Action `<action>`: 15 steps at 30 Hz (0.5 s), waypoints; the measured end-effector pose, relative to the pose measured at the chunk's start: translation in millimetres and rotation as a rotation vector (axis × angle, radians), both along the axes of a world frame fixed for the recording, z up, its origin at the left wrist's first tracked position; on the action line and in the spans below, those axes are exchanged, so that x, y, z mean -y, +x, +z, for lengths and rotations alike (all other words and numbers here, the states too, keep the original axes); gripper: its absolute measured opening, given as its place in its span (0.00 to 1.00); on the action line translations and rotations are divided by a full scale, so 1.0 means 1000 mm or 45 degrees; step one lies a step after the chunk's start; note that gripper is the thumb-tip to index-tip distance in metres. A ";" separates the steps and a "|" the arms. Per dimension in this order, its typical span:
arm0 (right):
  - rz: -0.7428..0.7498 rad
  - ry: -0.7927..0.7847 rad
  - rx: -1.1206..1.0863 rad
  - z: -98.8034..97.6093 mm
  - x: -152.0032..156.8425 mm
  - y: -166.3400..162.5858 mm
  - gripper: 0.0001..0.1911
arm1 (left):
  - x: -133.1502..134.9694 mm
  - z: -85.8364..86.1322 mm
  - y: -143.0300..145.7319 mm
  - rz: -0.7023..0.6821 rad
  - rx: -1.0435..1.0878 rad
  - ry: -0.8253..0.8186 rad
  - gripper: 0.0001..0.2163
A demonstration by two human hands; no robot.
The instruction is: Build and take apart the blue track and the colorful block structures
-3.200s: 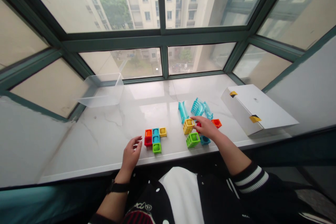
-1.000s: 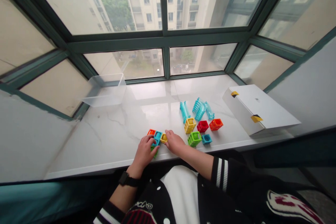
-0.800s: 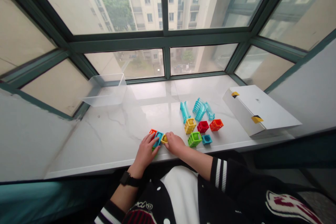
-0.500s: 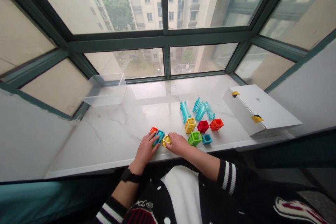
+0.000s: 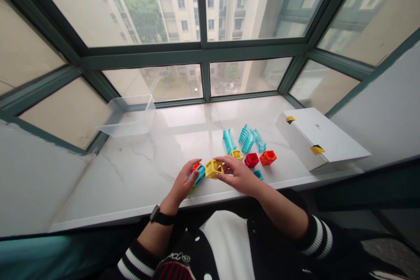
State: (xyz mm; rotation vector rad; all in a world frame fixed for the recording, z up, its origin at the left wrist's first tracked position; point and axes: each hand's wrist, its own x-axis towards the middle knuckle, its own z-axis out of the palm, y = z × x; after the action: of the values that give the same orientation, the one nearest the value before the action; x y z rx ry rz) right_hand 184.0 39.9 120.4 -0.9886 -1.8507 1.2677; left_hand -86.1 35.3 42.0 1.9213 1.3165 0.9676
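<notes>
Your right grip (image 5: 241, 176) pinches the yellow open-frame cube (image 5: 214, 169), three o'clock of the joined blocks (image 5: 201, 172) your left grip (image 5: 181, 185) clasps; probably light, stiff: hold opposite walls.

On the windowsill (image 5: 131, 175), a tub (image 5: 126, 129) sits back left, a box (image 5: 331, 133) right. Between them, track pieces (image 5: 246, 138) lie behind loose blocks (image 5: 251, 160). Left of these, the right hand's (image 5: 241, 178) block (image 5: 211, 169) is just beside the block cluster (image 5: 201, 171) in the left hand (image 5: 181, 185).
</notes>
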 end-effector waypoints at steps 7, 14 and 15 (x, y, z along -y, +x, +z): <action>-0.107 0.154 0.128 0.001 -0.006 0.015 0.27 | 0.007 0.050 0.048 -0.058 0.035 0.085 0.20; -0.202 0.229 0.027 0.006 -0.009 0.032 0.32 | -0.011 0.052 0.072 0.061 0.214 0.088 0.19; -0.215 0.231 0.019 0.005 -0.010 0.035 0.30 | -0.013 0.053 0.076 0.049 0.241 0.088 0.20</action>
State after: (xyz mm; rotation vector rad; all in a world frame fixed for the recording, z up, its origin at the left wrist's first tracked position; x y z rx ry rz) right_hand 219.2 50.2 125.7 -1.0330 -1.8154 0.9772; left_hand -10.2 48.3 95.3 1.8102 1.2287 1.1969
